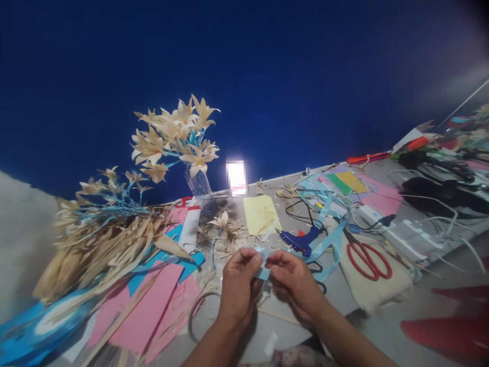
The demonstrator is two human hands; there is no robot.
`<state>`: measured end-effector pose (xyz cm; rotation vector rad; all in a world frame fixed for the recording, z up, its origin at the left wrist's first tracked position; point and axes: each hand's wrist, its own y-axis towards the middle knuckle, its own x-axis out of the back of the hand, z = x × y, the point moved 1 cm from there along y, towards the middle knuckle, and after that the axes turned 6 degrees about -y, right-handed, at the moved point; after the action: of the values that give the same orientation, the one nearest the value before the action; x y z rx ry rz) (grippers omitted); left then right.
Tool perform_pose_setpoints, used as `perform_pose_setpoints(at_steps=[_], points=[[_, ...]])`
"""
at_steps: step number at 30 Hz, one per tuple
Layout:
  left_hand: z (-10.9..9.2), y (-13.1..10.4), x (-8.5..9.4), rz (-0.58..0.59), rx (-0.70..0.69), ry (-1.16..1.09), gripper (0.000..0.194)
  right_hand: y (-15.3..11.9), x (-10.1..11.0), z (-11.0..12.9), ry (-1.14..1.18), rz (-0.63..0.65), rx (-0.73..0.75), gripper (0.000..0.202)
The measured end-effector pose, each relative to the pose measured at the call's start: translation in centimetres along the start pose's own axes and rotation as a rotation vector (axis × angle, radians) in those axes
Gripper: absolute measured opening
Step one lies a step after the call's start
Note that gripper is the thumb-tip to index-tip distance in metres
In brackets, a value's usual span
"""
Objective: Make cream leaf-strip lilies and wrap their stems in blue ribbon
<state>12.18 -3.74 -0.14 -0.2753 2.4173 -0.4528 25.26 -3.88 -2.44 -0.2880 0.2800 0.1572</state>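
Note:
Near the front middle of the table, my left hand (240,278) and my right hand (292,278) are close together, with fingers and thumbs pinched on a small light blue strip (262,272) between them. Just beyond my right hand lies a blue glue gun (301,240). A yellow card (262,215) with scraps on it lies past my fingertips. A single cream flower (222,220) on a blue stem rests beyond my left hand. Light blue ribbon (333,250) curls to the right of the glue gun.
Cream flowers stand in a clear vase (198,184) at the back. Dried husks (95,255) and pink paper (147,311) cover the left side. Red-handled scissors (369,261) lie on a cream cloth (376,293) at right, near a white power strip (407,239) with cables.

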Motion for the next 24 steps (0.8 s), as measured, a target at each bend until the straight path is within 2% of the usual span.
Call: perform_pose_setpoints(at_steps=[2,5,10,13,15,16,18,20,22,24], points=[[0.0,0.0,0.1,-0.011,0.008,-0.045,0.043,0.6,-1.6,-0.8,0.202,-0.002,0.011,0.042],[0.0,-0.2,0.4,-0.021,0.01,-0.082,0.043,1.1,-2.7,-0.8,0.293,-0.002,0.032,0.039],[0.0,-0.5,1.2,0.019,0.027,-0.059,0.04,1.2,-2.8,-0.3,0.268,-0.006,0.004,0.035],[-0.1,-0.7,2.0,0.082,0.079,0.012,0.036,1.1,-2.8,-0.5,0.183,-0.004,0.024,0.035],[-0.3,-0.7,2.6,0.083,0.083,0.044,0.037,1.1,-2.4,-0.5,0.083,0.006,0.02,0.034],[-0.5,-0.8,2.9,0.071,0.08,0.054,0.039,1.2,-1.9,-0.4,-0.012,0.009,0.029,0.032],[-1.1,-0.8,3.3,0.038,0.084,0.068,0.043,1.6,-0.1,0.5,-0.34,-0.006,0.112,0.024],[-1.7,-0.7,3.7,0.007,0.089,0.071,0.046,2.3,2.8,2.1,-0.852,-0.08,0.322,0.013],[-2.3,-0.5,3.8,-0.003,0.085,0.077,0.047,3.3,6.2,3.7,-1.365,-0.189,0.418,0.018],[-2.7,0.0,3.9,-0.004,0.07,0.09,0.046,4.4,9.2,4.6,-1.709,-0.181,0.369,0.033]])
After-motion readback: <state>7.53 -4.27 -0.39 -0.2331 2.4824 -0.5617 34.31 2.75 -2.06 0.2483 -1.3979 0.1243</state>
